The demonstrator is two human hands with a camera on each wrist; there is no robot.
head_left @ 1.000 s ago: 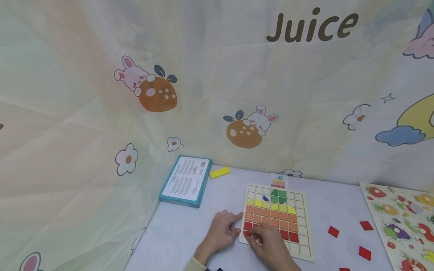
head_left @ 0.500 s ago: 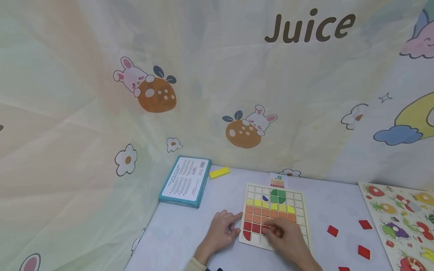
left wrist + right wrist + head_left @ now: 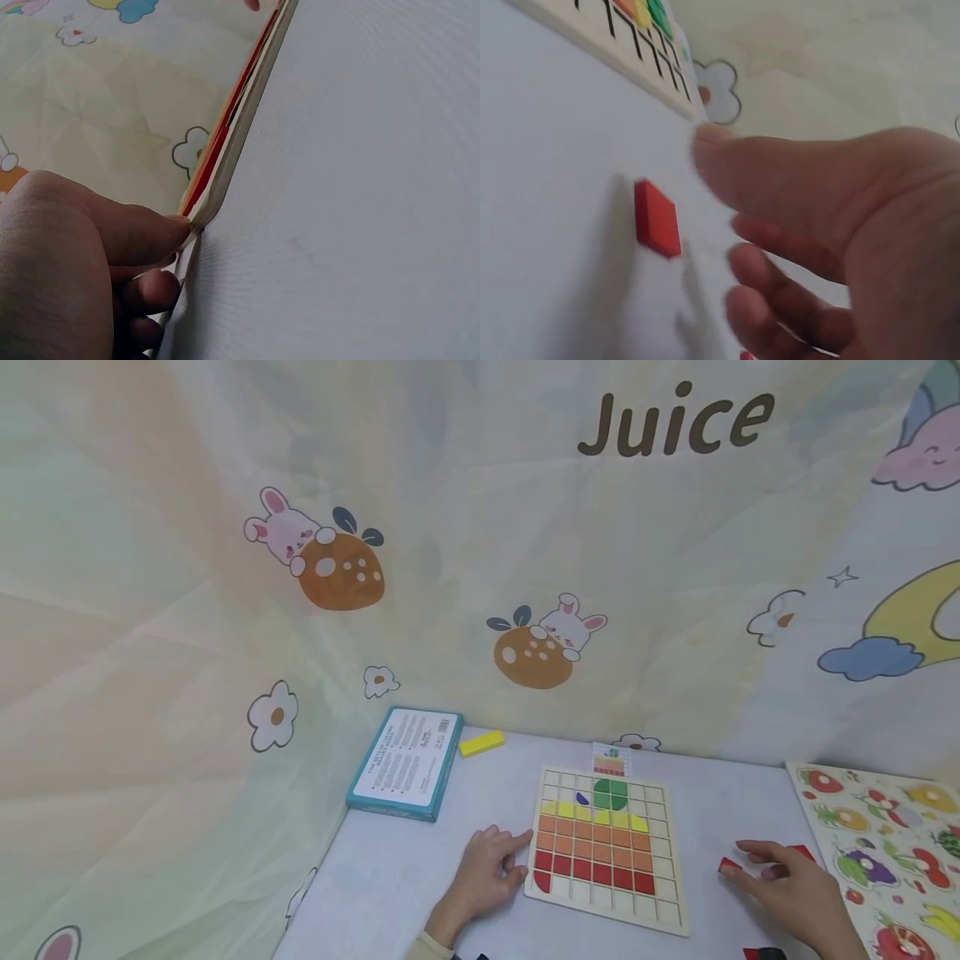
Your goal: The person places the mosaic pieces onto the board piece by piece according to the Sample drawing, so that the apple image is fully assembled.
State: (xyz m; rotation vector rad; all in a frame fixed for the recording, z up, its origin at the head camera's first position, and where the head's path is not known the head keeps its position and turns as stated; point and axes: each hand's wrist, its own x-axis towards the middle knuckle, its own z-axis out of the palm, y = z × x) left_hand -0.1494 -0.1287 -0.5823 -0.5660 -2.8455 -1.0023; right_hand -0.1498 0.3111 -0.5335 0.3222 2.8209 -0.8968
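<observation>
My left hand (image 3: 487,868) rests beside the wooden grid board (image 3: 667,893). Its index finger reaches straight to the left edge, and in the left wrist view the thumb (image 3: 150,229) touches the board's corner. Green, blue, yellow, orange and red pieces lie in the grid; a rounded red piece (image 3: 542,882) fills the lower left cell. My right hand (image 3: 787,893) is off to the board's right, thumb and fingers apart with nothing between them. Just by its fingertips lies a loose red diamond-shaped tile (image 3: 658,217). Another red tile (image 3: 802,852) shows partly behind this hand.
A small pattern card (image 3: 611,759) lies behind the board. To the left are a teal-edged box (image 3: 405,762) and a yellow block (image 3: 482,743). A fruit puzzle board (image 3: 885,843) lies at the far right, and a printed cloth hangs behind the table.
My right hand has left the rounded red piece in the lower left cell, crossed the board and moved right to the loose red tiles. The left hand stays at the board's edge.
</observation>
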